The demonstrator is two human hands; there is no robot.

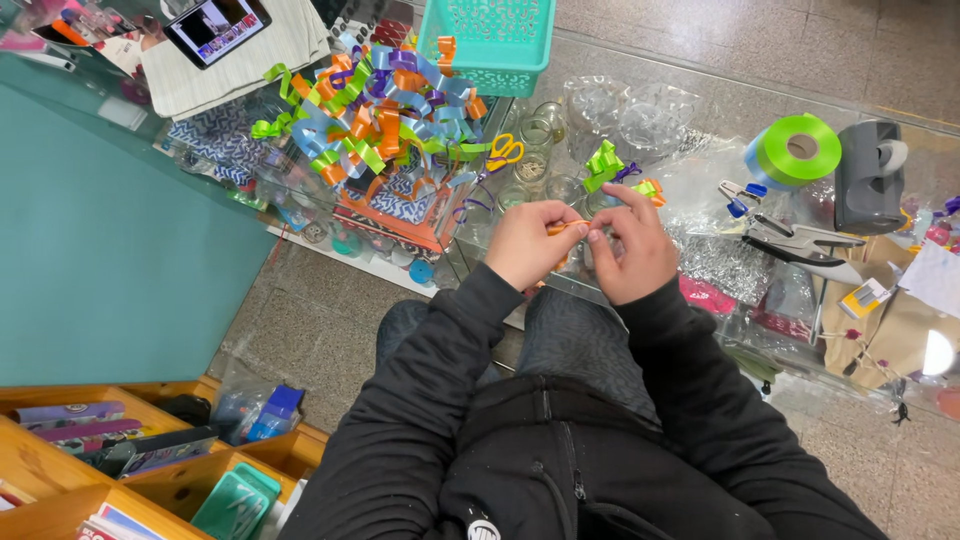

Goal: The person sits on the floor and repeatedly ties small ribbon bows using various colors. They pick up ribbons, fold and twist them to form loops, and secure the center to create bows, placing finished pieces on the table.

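Two hands, left hand [527,243] and right hand [630,250], both pinching one orange ribbon strip [566,227]; one green ribbon roll [798,150] nearby

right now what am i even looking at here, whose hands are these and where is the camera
This is one picture from a camera worn on a person's head, looking down at their own two bare hands and dark sleeves. The left hand and right hand pinch a thin orange ribbon strip between them above a clear glass countertop. On it lie a pile of curled orange, blue and green ribbon bows, a green ribbon roll, orange-handled scissors and a teal plastic basket.
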